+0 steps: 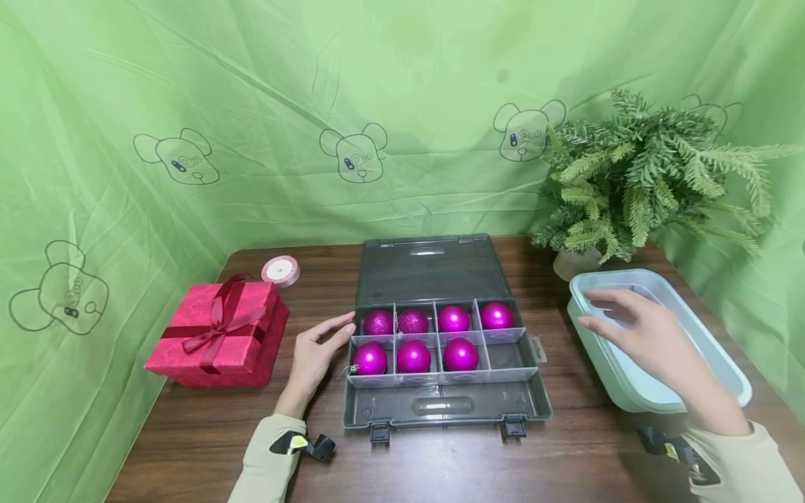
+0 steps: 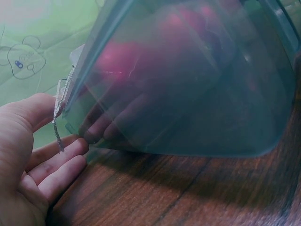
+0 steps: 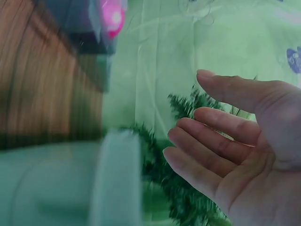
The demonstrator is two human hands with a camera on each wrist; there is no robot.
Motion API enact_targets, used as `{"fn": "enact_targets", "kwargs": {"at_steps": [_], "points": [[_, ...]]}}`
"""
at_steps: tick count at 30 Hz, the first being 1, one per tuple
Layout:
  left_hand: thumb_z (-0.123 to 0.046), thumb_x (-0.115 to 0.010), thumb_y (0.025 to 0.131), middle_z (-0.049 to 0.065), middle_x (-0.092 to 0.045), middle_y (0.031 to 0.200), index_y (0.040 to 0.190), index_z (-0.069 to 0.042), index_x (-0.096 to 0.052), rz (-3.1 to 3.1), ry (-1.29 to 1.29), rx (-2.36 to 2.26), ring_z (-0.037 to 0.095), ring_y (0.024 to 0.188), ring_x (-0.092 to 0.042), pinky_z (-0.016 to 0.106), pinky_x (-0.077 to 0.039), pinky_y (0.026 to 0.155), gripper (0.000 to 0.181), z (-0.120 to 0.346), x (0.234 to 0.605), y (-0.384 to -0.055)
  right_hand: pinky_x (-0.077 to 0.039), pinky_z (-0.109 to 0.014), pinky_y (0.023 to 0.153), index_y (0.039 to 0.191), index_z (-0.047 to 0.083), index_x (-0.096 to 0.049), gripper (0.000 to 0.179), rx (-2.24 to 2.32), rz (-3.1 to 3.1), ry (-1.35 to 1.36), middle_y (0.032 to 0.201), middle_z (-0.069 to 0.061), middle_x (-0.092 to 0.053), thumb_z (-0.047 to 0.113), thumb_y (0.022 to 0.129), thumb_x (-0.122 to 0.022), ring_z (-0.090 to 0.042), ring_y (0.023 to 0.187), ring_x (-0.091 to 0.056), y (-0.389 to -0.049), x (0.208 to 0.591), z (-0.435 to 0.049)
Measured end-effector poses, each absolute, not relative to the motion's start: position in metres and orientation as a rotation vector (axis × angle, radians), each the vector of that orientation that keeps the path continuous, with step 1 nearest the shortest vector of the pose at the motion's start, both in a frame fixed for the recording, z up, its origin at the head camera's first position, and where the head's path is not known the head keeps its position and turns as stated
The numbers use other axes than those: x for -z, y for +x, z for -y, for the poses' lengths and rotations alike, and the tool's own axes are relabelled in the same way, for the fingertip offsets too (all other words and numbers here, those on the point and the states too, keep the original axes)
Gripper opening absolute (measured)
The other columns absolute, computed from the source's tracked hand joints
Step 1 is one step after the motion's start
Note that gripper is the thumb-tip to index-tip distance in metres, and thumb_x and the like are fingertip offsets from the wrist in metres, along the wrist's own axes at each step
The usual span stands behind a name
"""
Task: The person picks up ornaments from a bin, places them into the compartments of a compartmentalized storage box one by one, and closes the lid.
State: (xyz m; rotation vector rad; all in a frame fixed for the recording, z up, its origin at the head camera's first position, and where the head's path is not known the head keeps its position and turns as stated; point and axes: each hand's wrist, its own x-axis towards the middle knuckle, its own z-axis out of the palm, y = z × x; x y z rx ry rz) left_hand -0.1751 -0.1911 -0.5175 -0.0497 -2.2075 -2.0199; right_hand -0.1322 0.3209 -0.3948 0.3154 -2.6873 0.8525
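A grey see-through divided case [image 1: 446, 405] lies on the table with its lid [image 1: 434, 272] folded back. Several magenta Christmas balls [image 1: 413, 356] sit in its compartments, one apiece; the two at the back left are glittery. The front right compartment [image 1: 506, 349] shows a bare floor. My left hand [image 1: 317, 353] touches the case's left side with its fingertips, thumb near the rim, beside a silver hanging string [image 2: 59, 110]. Over a pale blue plastic tub [image 1: 613, 381], my right hand [image 1: 654, 342] hovers with fingers spread from the thumb and nothing between them.
To the left stands a red gift box [image 1: 214, 335] with a dark red bow, and a pink ribbon spool [image 1: 281, 270] lies behind it. An artificial fir tree [image 1: 635, 175] rises behind the tub. Green cloth [image 1: 428, 188] hangs around the wooden table [image 1: 440, 468].
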Motion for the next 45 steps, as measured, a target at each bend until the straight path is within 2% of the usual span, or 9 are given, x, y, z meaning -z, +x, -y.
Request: {"fn": "enact_targets", "kwargs": {"at_steps": [2,4,6,8,10,14,16,34,45], "points": [[-0.015,-0.085,0.094,0.01,-0.077,0.123,0.123,-0.006,-0.08,2.203,-0.045,2.032,0.011,0.111,-0.072,0.024,-0.058,0.092,0.031,0.191,0.517,-0.175,-0.041,-0.032,0.113,0.13,0.006,-0.073,0.045,-0.845,2.718,0.298,0.129,-0.021,-0.071,0.025,0.092,-0.086,-0.036,0.125,-0.06,-0.132,0.397,-0.328],[-0.014,-0.085,0.094,0.01,-0.077,0.123,0.122,-0.006,-0.08,2.199,-0.042,2.037,0.011,0.11,-0.072,0.024,-0.058,0.091,0.03,0.191,0.518,-0.175,-0.046,-0.051,0.107,0.13,0.004,-0.072,0.045,-0.841,2.74,0.283,0.129,-0.024,-0.07,0.025,0.093,-0.085,-0.05,0.122,-0.06,-0.133,0.399,-0.334],[-0.014,-0.085,0.093,0.01,-0.077,0.122,0.122,-0.006,-0.081,2.195,-0.044,2.038,0.011,0.11,-0.072,0.025,-0.058,0.091,0.03,0.191,0.518,-0.175,-0.051,-0.052,0.096,0.129,0.001,-0.071,0.044,-0.842,2.752,0.272,0.129,-0.027,-0.069,0.023,0.093,-0.085,-0.055,0.116,-0.062,-0.135,0.402,-0.341],[-0.014,-0.085,0.093,0.01,-0.077,0.122,0.122,-0.006,-0.081,2.19,-0.046,2.041,0.011,0.109,-0.072,0.025,-0.058,0.091,0.03,0.191,0.518,-0.175,-0.053,-0.04,0.088,0.129,0.0,-0.071,0.044,-0.835,2.754,0.26,0.128,-0.027,-0.069,0.022,0.093,-0.086,-0.054,0.108,-0.067,-0.136,0.404,-0.347],[-0.015,-0.085,0.093,0.011,-0.077,0.122,0.122,-0.006,-0.081,2.185,-0.046,2.047,0.011,0.108,-0.072,0.025,-0.058,0.091,0.03,0.192,0.518,-0.175,-0.054,-0.038,0.083,0.128,0.0,-0.072,0.044,-0.82,2.759,0.232,0.127,-0.028,-0.069,0.021,0.092,-0.087,-0.053,0.101,-0.07,-0.138,0.406,-0.352],[-0.014,-0.085,0.094,0.012,-0.077,0.122,0.122,-0.005,-0.08,2.186,-0.043,2.049,0.01,0.108,-0.072,0.024,-0.058,0.091,0.031,0.192,0.519,-0.176,-0.05,-0.065,0.084,0.128,0.002,-0.072,0.045,-0.778,2.802,0.168,0.127,-0.03,-0.069,0.027,0.093,-0.085,-0.054,0.101,-0.07,-0.14,0.409,-0.363],[-0.014,-0.085,0.093,0.011,-0.077,0.122,0.122,-0.006,-0.08,2.186,-0.047,2.046,0.011,0.108,-0.072,0.024,-0.058,0.091,0.03,0.192,0.519,-0.175,-0.046,-0.072,0.083,0.129,0.002,-0.071,0.046,-0.771,2.825,0.133,0.127,-0.032,-0.068,0.03,0.095,-0.084,-0.058,0.104,-0.067,-0.141,0.41,-0.369],[-0.015,-0.086,0.093,0.011,-0.077,0.121,0.121,-0.006,-0.081,2.173,-0.035,2.065,0.011,0.107,-0.073,0.026,-0.059,0.091,0.03,0.191,0.519,-0.175,-0.038,-0.082,0.087,0.137,-0.005,-0.061,0.056,-0.66,2.926,0.066,0.136,-0.043,-0.055,0.03,0.098,-0.08,-0.071,0.112,-0.05,-0.151,0.425,-0.406],[-0.008,-0.082,0.095,0.014,-0.076,0.123,0.124,-0.001,-0.078,2.201,-0.011,2.049,0.007,0.106,-0.072,0.023,-0.058,0.091,0.03,0.19,0.519,-0.176,-0.04,-0.083,0.085,0.139,-0.01,-0.057,0.065,-0.633,2.956,0.12,0.128,-0.046,-0.057,0.027,0.094,-0.083,-0.07,0.109,-0.054,-0.157,0.433,-0.412]]}}
